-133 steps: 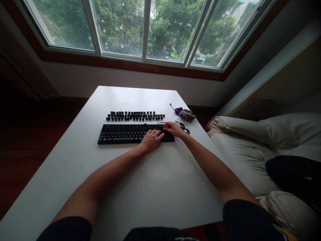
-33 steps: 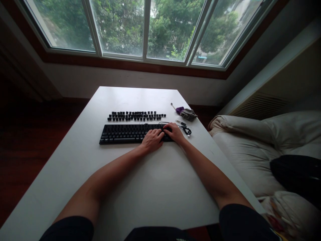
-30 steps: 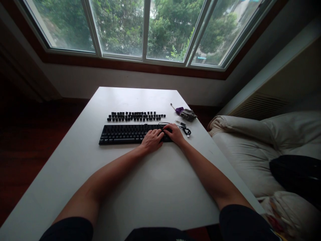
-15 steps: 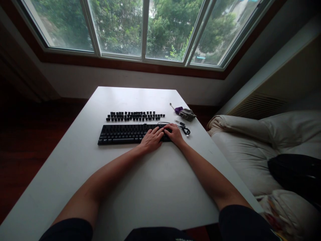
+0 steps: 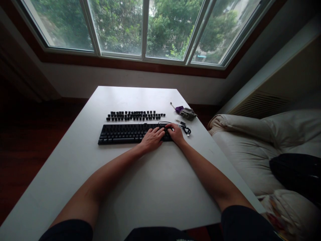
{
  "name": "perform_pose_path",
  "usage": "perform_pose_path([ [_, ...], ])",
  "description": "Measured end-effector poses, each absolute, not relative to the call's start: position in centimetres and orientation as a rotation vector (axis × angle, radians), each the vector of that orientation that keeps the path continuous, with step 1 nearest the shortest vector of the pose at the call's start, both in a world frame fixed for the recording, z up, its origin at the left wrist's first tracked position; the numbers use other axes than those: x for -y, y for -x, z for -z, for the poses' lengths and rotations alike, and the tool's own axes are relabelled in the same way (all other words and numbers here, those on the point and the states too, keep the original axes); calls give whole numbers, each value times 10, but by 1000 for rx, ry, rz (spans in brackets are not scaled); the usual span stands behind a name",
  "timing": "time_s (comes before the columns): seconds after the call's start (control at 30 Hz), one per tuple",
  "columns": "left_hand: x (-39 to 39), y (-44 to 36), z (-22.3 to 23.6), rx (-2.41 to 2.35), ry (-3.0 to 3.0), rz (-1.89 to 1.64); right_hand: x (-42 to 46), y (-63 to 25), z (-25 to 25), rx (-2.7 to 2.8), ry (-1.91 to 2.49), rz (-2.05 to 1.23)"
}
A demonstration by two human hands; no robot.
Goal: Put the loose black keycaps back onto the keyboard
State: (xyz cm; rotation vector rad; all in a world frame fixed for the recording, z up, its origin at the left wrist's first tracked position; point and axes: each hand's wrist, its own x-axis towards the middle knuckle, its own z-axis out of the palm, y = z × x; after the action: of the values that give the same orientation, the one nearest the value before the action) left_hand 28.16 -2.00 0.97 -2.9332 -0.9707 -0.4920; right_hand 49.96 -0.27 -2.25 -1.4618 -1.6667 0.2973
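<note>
Your left hand [image 5: 151, 139] lies spread, loose, on the black computer keyboard [image 5: 120, 135]; your right hand [image 5: 176, 134] curls there, its grip unclear. The long keyboard lies flat mid-way on the white table [image 5: 155, 187].

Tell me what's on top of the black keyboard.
The left hand and right hand are over the right part of the keyboard. Its keys show to their left; whatever lies beneath the hands is covered.

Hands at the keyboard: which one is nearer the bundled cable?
The right hand, at the right end of the keyboard: the bundled cable lies just beside it. The left hand is farther left.
</note>
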Motion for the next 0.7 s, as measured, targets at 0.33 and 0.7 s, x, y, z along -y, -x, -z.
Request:
perform_pose_path([
  [0.33, 17, -282, -13, 951, 2959, 491, -1, -503, 29, 1559, 1484, -383],
  [0.7, 19, -280, -7, 942, 2943, 502, -12, -505, 17, 1619, 1499, -362],
])
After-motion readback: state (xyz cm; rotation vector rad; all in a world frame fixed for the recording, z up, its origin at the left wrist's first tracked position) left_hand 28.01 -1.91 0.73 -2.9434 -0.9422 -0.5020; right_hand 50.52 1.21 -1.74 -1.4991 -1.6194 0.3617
